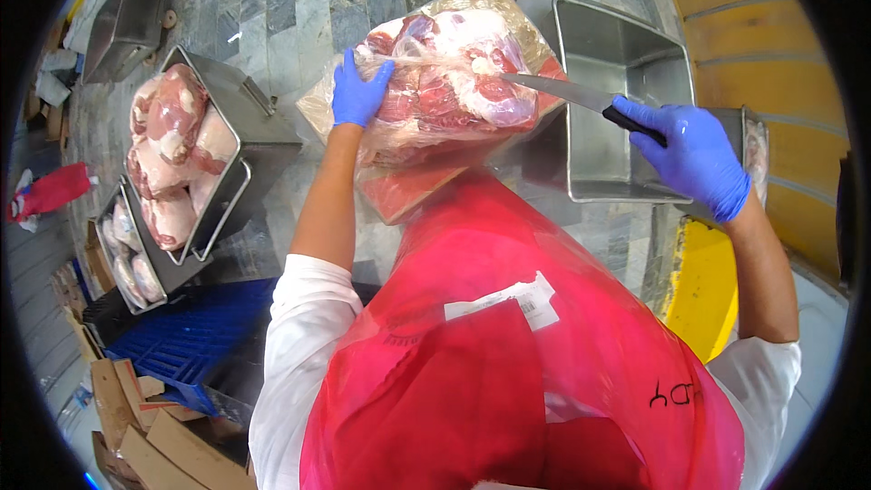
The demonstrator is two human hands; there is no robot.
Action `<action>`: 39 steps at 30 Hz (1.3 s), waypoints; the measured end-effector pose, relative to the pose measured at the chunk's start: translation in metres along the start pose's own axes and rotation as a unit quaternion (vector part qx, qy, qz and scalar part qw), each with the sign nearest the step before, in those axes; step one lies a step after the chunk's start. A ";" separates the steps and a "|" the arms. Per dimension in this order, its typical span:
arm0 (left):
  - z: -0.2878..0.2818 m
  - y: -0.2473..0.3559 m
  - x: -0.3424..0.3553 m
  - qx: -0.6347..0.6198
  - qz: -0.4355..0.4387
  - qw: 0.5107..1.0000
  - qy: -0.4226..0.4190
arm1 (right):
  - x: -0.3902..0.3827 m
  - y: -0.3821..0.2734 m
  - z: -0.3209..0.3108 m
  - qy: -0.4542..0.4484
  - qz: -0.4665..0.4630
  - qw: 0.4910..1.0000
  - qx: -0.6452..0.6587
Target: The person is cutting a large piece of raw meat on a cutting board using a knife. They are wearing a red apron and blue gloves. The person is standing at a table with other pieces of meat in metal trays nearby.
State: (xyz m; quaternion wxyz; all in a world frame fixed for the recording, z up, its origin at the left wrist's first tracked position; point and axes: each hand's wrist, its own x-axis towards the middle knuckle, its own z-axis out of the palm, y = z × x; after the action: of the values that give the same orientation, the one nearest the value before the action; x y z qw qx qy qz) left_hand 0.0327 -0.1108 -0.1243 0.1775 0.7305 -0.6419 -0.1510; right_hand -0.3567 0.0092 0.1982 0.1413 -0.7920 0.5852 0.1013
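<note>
A block of raw meat in clear plastic [435, 82] rests on a cardboard box [408, 191] in front of me. My left hand [361, 91], in a blue glove, lies against the left side of the wrapping with thumb and fingers apart. My right hand [680, 150], also blue-gloved, is closed on the black handle of a long knife [567, 91]. The blade points left, its tip on or just over the plastic at the right part of the meat; which one is unclear.
An empty steel bin [626, 186] stands right of the box. At left are steel bins [227, 177] of meat pieces [172, 118]. Below them lie a blue plastic pallet [172, 345] and flattened cardboard [163, 454]. A yellow object [689, 281] is at lower right.
</note>
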 end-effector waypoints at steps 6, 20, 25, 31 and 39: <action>0.030 -0.010 0.006 -0.230 -0.151 0.956 -0.104 | 0.054 -0.013 -0.048 -0.129 0.042 0.989 0.058; 0.029 -0.003 0.003 -0.319 -0.125 0.936 -0.086 | -0.004 0.014 0.101 0.011 0.037 0.989 0.141; 0.031 -0.013 0.005 -0.335 -0.149 0.925 -0.096 | -0.021 0.023 0.237 0.129 0.065 0.949 0.281; 0.024 -0.014 0.003 -0.317 -0.113 0.939 -0.075 | 0.000 -0.002 0.313 0.242 0.068 0.900 0.357; 0.004 0.025 -0.008 -0.005 0.149 0.981 0.125 | -0.011 0.002 0.307 0.211 0.094 0.882 0.410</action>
State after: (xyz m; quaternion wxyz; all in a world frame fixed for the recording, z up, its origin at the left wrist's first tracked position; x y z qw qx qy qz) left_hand 0.0080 -0.1063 -0.1168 0.2804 0.6391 -0.7154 -0.0340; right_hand -0.3607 0.1239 -0.0867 0.3165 -0.6072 0.6624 -0.3039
